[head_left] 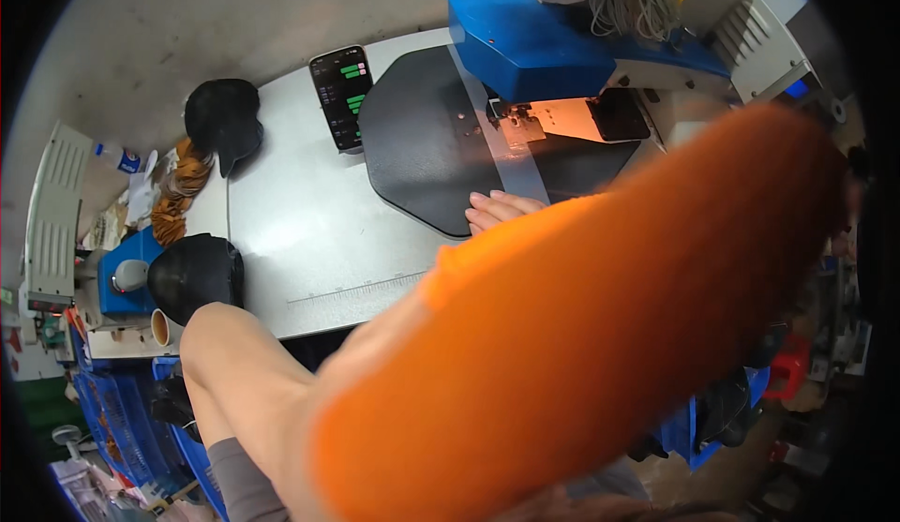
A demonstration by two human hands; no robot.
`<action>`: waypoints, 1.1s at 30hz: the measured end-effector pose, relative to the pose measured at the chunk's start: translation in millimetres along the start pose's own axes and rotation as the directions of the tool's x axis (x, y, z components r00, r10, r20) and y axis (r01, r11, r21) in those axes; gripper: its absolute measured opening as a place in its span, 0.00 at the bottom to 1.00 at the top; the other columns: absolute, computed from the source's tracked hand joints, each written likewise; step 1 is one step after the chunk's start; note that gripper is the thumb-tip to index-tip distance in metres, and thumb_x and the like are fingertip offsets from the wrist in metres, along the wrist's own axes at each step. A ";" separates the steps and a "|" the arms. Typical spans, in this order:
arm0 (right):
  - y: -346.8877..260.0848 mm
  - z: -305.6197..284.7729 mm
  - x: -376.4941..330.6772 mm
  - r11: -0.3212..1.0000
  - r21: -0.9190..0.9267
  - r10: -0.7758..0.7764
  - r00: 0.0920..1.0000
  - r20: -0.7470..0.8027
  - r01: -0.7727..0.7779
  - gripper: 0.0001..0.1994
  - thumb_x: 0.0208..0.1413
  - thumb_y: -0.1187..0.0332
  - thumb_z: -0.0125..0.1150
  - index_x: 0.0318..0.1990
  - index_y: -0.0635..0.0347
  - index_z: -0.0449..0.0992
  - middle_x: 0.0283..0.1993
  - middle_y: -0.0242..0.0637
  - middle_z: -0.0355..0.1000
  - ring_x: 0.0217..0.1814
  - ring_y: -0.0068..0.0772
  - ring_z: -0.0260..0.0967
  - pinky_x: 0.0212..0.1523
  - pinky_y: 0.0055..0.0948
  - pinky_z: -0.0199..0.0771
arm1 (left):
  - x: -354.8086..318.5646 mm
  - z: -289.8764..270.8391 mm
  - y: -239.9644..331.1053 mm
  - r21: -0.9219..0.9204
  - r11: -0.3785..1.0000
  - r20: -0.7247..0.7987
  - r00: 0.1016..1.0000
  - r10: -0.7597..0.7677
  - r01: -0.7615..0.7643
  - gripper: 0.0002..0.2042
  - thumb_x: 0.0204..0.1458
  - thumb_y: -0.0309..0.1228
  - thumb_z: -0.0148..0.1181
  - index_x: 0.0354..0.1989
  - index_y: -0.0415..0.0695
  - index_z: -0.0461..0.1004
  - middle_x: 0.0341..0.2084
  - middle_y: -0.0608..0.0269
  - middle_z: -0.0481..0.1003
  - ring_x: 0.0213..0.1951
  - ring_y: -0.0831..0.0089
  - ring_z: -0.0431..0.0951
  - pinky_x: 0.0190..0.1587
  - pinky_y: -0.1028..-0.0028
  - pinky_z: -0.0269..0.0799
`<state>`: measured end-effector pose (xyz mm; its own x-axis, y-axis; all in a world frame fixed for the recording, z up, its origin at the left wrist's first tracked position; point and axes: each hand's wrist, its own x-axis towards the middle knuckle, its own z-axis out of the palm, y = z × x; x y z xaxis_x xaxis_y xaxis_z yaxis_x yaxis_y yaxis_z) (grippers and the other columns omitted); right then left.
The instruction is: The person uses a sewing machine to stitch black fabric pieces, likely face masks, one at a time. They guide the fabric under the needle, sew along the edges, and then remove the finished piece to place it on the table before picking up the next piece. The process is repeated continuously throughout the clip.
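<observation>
A hand (502, 209), seemingly my right since its fingers point left, lies with fingers outstretched on a flat black panel (412, 161). An orange sleeve (562, 335), large and blurred, covers its wrist and much of the foreground. Across the panel runs a grey see-through strip (480, 100). The panel extends under the lit needle area (518, 126) of a blue sewing machine (530, 44). My left hand does not show; the sleeve may hide it. Bare skin (375, 335) beside the sleeve could be part of an arm; I cannot tell.
A lit phone (340, 100) stands left of the panel; a dark phone-shaped slab (621, 115) lies right of the needle. Black rounded pieces (223, 121) rest along the pale worktable's (291, 231) left side. A bare knee (216, 330) is by the front edge, near a paper cup (161, 327).
</observation>
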<state>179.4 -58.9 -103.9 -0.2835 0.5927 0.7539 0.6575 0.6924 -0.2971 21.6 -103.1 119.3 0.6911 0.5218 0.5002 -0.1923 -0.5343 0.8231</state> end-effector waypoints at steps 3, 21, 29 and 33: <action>-30.9 5.9 23.7 0.983 -0.109 0.125 0.978 -0.168 -0.144 0.14 0.44 0.78 0.70 0.41 0.55 0.79 0.47 0.33 0.79 0.50 0.35 0.74 0.50 0.30 0.77 | -4.5 -2.5 0.5 0.024 1.000 -0.012 1.000 -0.011 0.012 0.42 0.44 0.38 0.55 0.70 0.34 0.49 0.64 0.40 0.61 0.67 0.49 0.61 0.67 0.58 0.56; -32.0 -0.2 33.5 0.987 0.046 0.161 0.936 -0.312 -0.155 0.08 0.44 0.76 0.68 0.35 0.59 0.81 0.42 0.33 0.79 0.46 0.34 0.74 0.48 0.33 0.69 | -28.2 -30.3 15.0 -0.008 0.991 -0.091 0.987 -0.131 0.131 0.41 0.49 0.45 0.57 0.69 0.34 0.52 0.64 0.40 0.62 0.67 0.48 0.61 0.67 0.56 0.58; -33.0 -1.2 34.5 0.988 -0.008 0.146 0.948 -0.283 -0.154 0.08 0.43 0.76 0.68 0.34 0.59 0.82 0.42 0.32 0.79 0.46 0.34 0.74 0.48 0.32 0.69 | -28.8 -81.0 5.3 -0.383 0.916 -0.202 0.956 -0.213 0.123 0.35 0.59 0.50 0.53 0.67 0.35 0.57 0.63 0.38 0.63 0.63 0.45 0.66 0.60 0.58 0.68; -37.9 -6.2 39.5 0.987 0.004 0.159 0.955 -0.250 -0.163 0.08 0.43 0.76 0.67 0.34 0.59 0.82 0.41 0.32 0.79 0.46 0.35 0.74 0.49 0.33 0.68 | -27.6 -53.2 19.5 -0.433 0.898 -0.446 0.846 -0.293 0.082 0.33 0.58 0.43 0.55 0.69 0.43 0.55 0.63 0.43 0.64 0.63 0.46 0.66 0.58 0.56 0.69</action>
<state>147.6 -64.3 -59.2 0.0085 0.5735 0.8192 0.6922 0.5878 -0.4187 -38.3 -92.5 135.8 0.3296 0.8945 0.3021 -0.4178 -0.1487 0.8963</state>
